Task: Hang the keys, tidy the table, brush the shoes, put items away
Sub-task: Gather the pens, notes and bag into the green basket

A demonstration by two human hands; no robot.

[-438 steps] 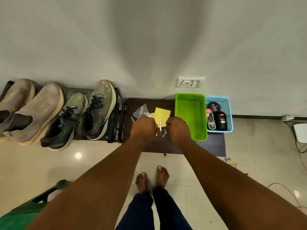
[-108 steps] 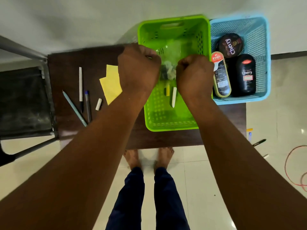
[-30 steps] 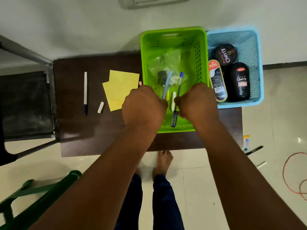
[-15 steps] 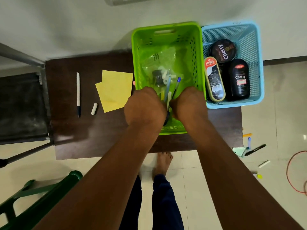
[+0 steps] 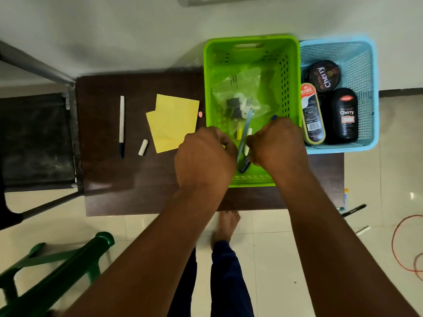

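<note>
A green basket [image 5: 251,45] stands on the dark brown table [image 5: 137,179] and holds a clear plastic bag [image 5: 238,92] of small parts. Both my hands are over its near end. My left hand [image 5: 203,159] curls against a light blue pen [image 5: 246,129] that slants up between the two hands. My right hand [image 5: 278,143] grips a blue-capped pen [image 5: 273,116], whose cap pokes out beyond the knuckles and whose dark end shows near the basket floor. My fingertips are hidden. A white pen [image 5: 121,124], a white cap [image 5: 143,147] and yellow paper sheets [image 5: 174,122] lie on the table to the left.
A blue basket [image 5: 366,88] to the right holds shoe polish tins and bottles [image 5: 344,115]. A black shoe rack [image 5: 36,143] stands left of the table. A green chair [image 5: 57,277] is at lower left. Pens [image 5: 353,210] and a red cable [image 5: 398,243] lie on the floor at right.
The two pens have gone from the table into the green basket. Over the last second both hands closed in on them, and the blue-capped pen now lies under my right hand.
</note>
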